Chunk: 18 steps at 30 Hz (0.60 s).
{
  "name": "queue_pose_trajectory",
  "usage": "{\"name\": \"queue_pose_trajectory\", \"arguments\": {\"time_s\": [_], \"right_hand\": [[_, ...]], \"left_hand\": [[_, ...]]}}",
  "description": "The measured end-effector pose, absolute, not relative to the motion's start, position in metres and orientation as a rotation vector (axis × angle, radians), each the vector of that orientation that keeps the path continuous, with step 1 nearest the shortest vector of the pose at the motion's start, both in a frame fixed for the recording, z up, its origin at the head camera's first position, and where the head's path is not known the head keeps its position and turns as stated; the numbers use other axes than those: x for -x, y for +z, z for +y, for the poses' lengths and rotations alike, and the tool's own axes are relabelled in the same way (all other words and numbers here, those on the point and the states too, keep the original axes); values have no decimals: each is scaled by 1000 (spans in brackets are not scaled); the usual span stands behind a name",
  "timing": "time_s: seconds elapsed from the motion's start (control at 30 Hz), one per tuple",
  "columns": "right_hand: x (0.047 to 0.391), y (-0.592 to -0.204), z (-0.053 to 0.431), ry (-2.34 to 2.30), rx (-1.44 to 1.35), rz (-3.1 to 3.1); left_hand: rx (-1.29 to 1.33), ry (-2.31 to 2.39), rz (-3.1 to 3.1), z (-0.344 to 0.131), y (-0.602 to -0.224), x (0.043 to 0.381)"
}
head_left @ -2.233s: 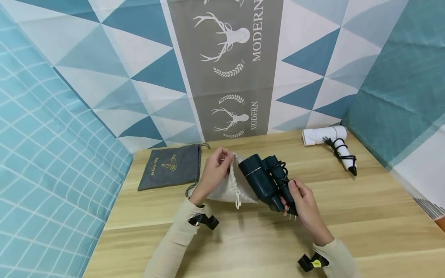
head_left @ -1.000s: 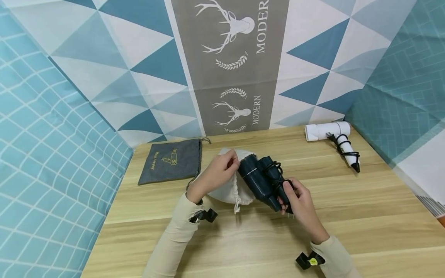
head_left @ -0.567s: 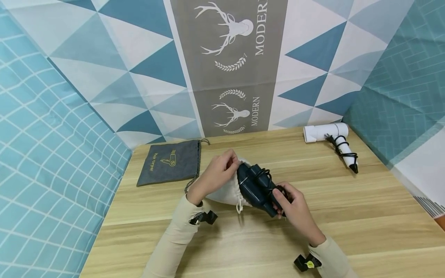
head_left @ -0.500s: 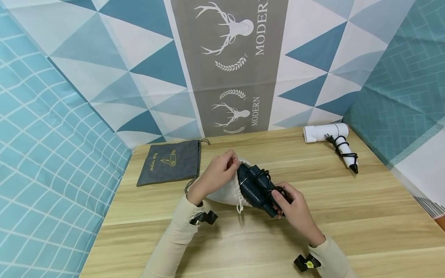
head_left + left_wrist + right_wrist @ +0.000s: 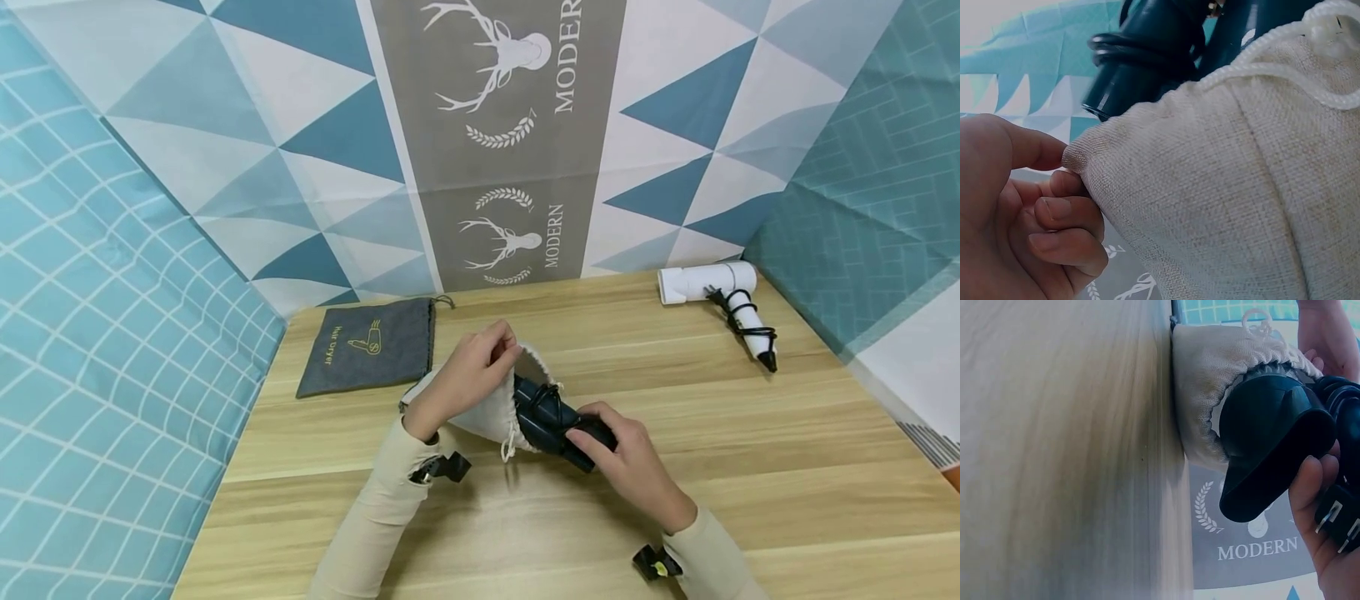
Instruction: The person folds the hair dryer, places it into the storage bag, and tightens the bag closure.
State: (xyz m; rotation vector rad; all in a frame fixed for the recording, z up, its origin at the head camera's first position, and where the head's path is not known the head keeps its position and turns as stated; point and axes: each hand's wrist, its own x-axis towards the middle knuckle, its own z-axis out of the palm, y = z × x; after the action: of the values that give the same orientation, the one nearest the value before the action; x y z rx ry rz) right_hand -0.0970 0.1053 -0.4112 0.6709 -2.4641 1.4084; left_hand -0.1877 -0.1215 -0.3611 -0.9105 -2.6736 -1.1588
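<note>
My left hand (image 5: 468, 375) pinches the mouth edge of a cream drawstring bag (image 5: 483, 414), thumb and forefinger on the cloth in the left wrist view. A dark teal hair dryer (image 5: 540, 432), its black cord (image 5: 551, 404) wound round it, lies partly inside the bag's mouth; its front end is hidden by the cloth. My right hand (image 5: 637, 471) grips the dryer's outer end, fingers curled around it. In the right wrist view the dryer's flared concentrator nozzle (image 5: 1272, 440) and the two-pin plug (image 5: 1338, 519) stick out of the bag.
A grey drawstring pouch (image 5: 367, 346) printed "Hair Dryer" lies flat at the back left, close to the bag. A white hair dryer (image 5: 708, 283) with a wrapped black cord rests at the back right of the wooden table (image 5: 750, 458). Patterned cloth walls (image 5: 517, 167) stand behind and beside.
The right hand has moved the dark hair dryer left and down, from beside the bag into its mouth. The left hand keeps its pinch on the bag's edge.
</note>
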Motion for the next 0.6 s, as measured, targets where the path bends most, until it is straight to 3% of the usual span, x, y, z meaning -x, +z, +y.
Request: {"name": "queue_pose_trajectory", "arguments": {"time_s": [0.23, 0.6], "right_hand": [[100, -412, 104, 1439, -542, -2506], [111, -443, 114, 1919, -416, -2415]], "left_hand": [[956, -1180, -2680, -122, -358, 185], [1094, -1010, -2854, -120, -362, 185]]}}
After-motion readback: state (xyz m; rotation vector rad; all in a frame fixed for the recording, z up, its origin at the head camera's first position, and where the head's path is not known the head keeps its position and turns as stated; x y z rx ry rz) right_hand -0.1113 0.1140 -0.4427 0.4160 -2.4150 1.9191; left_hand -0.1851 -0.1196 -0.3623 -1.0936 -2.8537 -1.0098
